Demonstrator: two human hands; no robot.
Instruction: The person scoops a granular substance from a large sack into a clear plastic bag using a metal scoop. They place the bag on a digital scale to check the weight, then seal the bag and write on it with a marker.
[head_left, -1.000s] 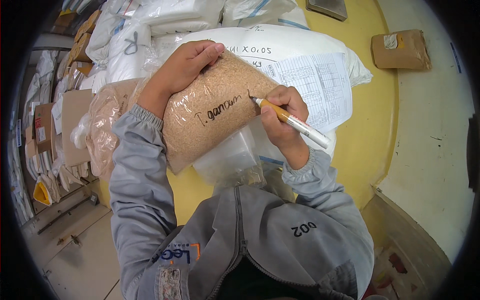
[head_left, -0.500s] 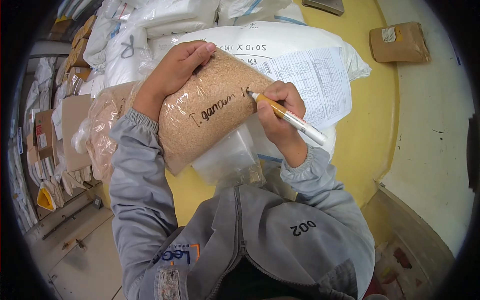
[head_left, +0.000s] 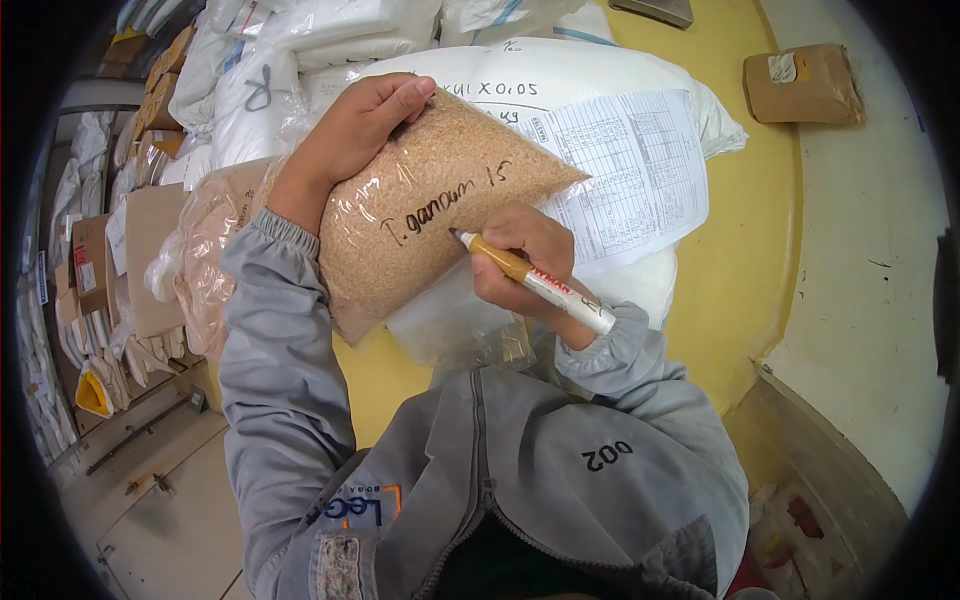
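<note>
My left hand (head_left: 362, 130) grips the far left edge of a clear plastic bag (head_left: 400, 275) packed with tan, bran-like flakes. The thumb lies along the edge and the other fingers are partly hidden. Black handwriting runs across the bag's upper face. Pinched in my right hand (head_left: 525, 250) is a paint marker (head_left: 512, 266) with a gold-brown front and a white barrel. Its dark tip points at the bag just below the writing; whether it touches cannot be made out. Beneath the bag's near side shows an empty-looking clear plastic bag (head_left: 445, 325).
A large white sack (head_left: 610, 72) lies beyond the bag, with a printed form sheet (head_left: 640, 170) on it. Another filled clear bag (head_left: 205, 265) sits at the left. White sacks (head_left: 340, 30) pile up behind. A brown paper package (head_left: 803, 88) rests at the right of the yellow table (head_left: 745, 260).
The marker tip has left the end of the writing and moved left and nearer to me with my right hand. One more character stands on the bag. My left hand keeps its grip.
</note>
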